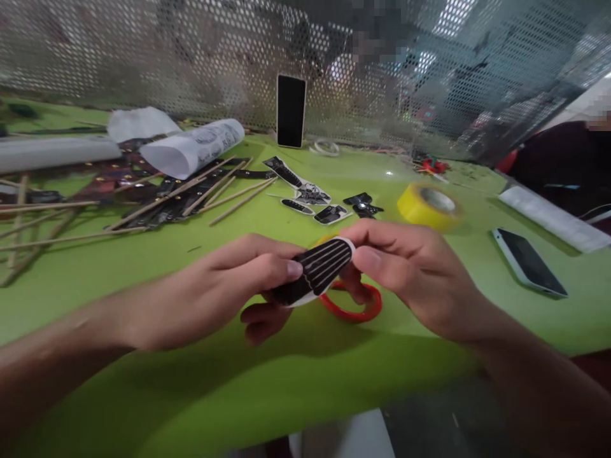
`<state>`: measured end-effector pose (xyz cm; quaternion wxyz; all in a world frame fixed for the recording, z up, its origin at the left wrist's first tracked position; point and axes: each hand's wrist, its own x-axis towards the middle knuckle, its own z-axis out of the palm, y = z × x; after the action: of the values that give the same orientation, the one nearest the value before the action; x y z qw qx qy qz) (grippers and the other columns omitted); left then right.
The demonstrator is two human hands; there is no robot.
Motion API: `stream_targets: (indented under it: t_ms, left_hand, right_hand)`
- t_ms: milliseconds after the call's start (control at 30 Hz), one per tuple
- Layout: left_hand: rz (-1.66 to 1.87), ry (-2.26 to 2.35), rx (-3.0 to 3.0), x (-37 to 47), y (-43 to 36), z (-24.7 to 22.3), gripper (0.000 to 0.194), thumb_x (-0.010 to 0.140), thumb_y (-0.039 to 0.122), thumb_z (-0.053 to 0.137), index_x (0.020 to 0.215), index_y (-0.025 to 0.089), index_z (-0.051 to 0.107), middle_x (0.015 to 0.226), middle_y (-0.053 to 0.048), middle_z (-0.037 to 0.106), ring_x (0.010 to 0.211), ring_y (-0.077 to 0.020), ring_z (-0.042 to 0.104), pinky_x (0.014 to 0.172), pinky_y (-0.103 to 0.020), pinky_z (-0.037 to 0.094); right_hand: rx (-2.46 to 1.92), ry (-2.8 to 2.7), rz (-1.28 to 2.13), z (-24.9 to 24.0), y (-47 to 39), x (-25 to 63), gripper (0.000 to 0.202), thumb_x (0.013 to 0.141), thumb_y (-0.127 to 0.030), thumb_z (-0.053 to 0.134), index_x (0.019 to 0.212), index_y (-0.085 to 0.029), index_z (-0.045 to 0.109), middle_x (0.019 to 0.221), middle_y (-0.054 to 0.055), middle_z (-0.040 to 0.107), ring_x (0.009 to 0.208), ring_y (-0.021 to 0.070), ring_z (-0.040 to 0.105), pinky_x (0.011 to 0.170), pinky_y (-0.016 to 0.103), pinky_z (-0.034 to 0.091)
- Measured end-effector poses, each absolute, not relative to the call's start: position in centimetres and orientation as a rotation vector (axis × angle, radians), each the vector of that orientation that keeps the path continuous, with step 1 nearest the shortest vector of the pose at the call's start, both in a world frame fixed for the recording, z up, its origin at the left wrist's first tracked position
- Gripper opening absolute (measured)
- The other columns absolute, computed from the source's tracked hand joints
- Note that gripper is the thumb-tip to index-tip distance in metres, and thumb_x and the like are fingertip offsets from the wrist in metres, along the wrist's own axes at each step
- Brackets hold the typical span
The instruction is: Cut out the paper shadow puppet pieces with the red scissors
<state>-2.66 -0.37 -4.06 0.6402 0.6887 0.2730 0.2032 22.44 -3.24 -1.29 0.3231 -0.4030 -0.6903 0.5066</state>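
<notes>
A black paper cutout with white stripes and a white edge (329,264) is held between both hands above the green table. My left hand (233,280) pinches its dark left end, thumb on top. With thumb and fingertips, my right hand (410,267) grips the white edge at its right end. Below the cutout lies a red ring (375,308), possibly a tape roll, close to my right fingers. Just beyond the hands are several black-and-white paper cutouts (329,214). A yellow tape roll (427,207) lies past my right hand.
Wooden sticks (143,213) and dark strips lie at the left, near a rolled printed sheet (195,149). A phone (291,111) stands upright by the perforated screen (229,70). Another phone (529,264) and a white roll (554,216) lie right, near a person in dark clothing.
</notes>
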Motion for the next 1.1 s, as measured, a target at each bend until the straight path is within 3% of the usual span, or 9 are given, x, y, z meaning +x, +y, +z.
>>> stream_targets:
  t_ms: [133,400,600,833,1100]
  left_hand:
    - [0.558,0.684,1.614,-1.9,-0.7,-4.3,0.040,0.108,0.043,0.059,0.076,0.022,0.069,0.063,-0.002,0.066,0.057,-0.0152,0.062,0.067,-0.022,0.058]
    - [0.762,0.673,1.468,-1.0,-0.9,-4.6,0.014,0.096,0.025,0.075,0.085,0.021,0.083,0.065,0.001,0.072,0.055,-0.0108,0.065,0.059,-0.018,0.056]
    - [0.745,0.698,1.454,-1.1,-1.2,-4.5,0.019,0.092,0.024,0.077,0.074,0.020,0.079,0.063,0.001,0.068,0.050,-0.0102,0.061,0.051,-0.017,0.052]
    - [0.677,0.622,1.327,-1.2,-0.6,-5.1,0.013,0.092,0.026,0.079,0.082,0.018,0.083,0.072,0.000,0.076,0.050,-0.0106,0.065,0.041,-0.014,0.050]
    - [0.624,0.658,1.303,-1.1,-1.0,-4.8,0.013,0.089,0.021,0.077,0.078,0.019,0.081,0.064,0.003,0.072,0.047,-0.0068,0.064,0.041,-0.009,0.046]
  right_hand:
    - [-1.060,-1.713,1.464,-1.9,-3.6,21.6,0.030,0.102,-0.036,0.079,0.081,-0.020,0.063,0.062,-0.005,0.054,0.054,0.0094,0.046,0.049,0.023,0.037]
    - [-1.089,-1.617,1.466,-1.9,-3.7,21.7,0.022,0.094,-0.024,0.077,0.078,-0.022,0.061,0.058,-0.005,0.060,0.048,0.0096,0.049,0.045,0.023,0.039]
    - [-1.091,-1.786,1.481,-1.6,-3.2,21.7,0.021,0.092,-0.019,0.066,0.072,-0.022,0.059,0.059,-0.004,0.059,0.051,0.0097,0.052,0.046,0.022,0.038]
    - [-1.015,-1.629,1.699,-2.1,-3.2,21.2,0.023,0.099,-0.028,0.072,0.078,-0.020,0.067,0.057,-0.004,0.059,0.051,0.0099,0.054,0.048,0.021,0.045]
    - [-1.057,-1.570,1.747,-1.9,-3.6,20.9,0.036,0.099,-0.036,0.081,0.071,-0.020,0.065,0.053,-0.003,0.057,0.046,0.0092,0.051,0.043,0.020,0.043]
